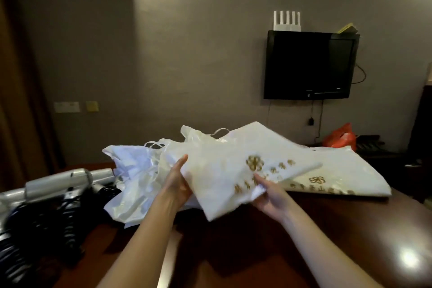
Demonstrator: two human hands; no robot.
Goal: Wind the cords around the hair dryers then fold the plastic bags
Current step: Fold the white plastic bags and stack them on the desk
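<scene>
- Left hand (180, 184) and right hand (268, 194) each grip a white plastic bag (233, 166) with gold print, lifted above the dark worktop (327, 229).
- Bag-folding step; next, likely flattening it.
- Hair dryers (58, 182) lie left, cords wound.

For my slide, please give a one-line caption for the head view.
Both hands, left hand and right hand, hold a white printed plastic bag above the table, beside hair dryers.

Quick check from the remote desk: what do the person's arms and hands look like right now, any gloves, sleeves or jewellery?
Both forearms are bare as far as the frame shows: no sleeves in view. The left hand and right hand wear no gloves, and no rings, watch or bracelets are visible. The picture is slightly blurred, so small details cannot be ruled out.
</scene>
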